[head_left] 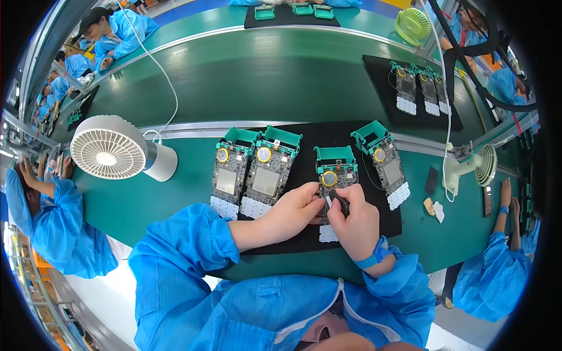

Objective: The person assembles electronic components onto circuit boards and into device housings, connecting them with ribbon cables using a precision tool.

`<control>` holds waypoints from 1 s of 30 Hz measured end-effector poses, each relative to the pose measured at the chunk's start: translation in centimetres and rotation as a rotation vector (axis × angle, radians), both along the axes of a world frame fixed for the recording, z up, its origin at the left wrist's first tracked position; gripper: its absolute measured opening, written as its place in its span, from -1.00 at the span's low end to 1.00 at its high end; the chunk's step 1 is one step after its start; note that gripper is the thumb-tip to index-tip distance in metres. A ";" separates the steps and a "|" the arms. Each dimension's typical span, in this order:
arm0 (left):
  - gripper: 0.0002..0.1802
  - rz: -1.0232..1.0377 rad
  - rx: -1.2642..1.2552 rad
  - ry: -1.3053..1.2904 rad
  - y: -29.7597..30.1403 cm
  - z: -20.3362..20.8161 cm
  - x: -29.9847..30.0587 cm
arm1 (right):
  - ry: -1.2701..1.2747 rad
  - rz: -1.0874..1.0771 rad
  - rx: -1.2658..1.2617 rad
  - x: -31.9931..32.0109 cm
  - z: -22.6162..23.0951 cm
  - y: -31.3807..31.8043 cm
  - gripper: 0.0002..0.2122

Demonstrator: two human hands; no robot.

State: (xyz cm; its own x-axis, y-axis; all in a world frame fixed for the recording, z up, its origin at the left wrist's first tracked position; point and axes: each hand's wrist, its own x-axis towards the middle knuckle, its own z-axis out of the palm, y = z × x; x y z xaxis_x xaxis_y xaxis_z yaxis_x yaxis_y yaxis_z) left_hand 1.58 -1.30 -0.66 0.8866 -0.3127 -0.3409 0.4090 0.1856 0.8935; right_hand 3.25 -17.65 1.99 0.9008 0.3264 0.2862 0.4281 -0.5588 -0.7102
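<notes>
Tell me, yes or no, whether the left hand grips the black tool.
No: the right hand grips the black tool, while the left hand is at the left side of the circuit board.

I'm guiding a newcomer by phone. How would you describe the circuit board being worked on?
On the near green bench, find the black mat. Take the third circuit board from the left on it. Only that one has the right hand holding a black tool over it.

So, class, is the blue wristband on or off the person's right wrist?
On: the blue wristband lies across the wrist, behind the right hand.
</notes>
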 end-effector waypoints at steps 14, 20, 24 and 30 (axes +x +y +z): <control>-0.72 -0.081 -0.004 0.006 0.4 0.3 0.3 | -0.055 0.241 -0.083 1.7 1.4 -4.7 -0.76; -0.73 -0.134 0.036 0.037 0.6 1.1 0.7 | -0.364 0.483 -0.257 1.1 1.5 -4.5 -0.75; -0.71 -0.119 0.054 0.030 0.5 1.2 0.6 | -0.341 0.452 -0.244 1.3 1.1 -4.6 -0.77; -0.66 -0.188 0.228 0.000 0.5 1.0 0.7 | -0.350 0.592 -0.319 1.1 0.2 -4.1 -0.77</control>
State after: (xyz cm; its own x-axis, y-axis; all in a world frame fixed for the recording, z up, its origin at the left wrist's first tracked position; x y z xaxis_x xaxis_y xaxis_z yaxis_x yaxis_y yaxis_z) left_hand 2.25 -0.80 0.33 0.8203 -0.3870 -0.4211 0.4170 -0.0993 0.9035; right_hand 4.31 -21.76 2.17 0.4234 0.8421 0.3341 0.8914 -0.3213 -0.3197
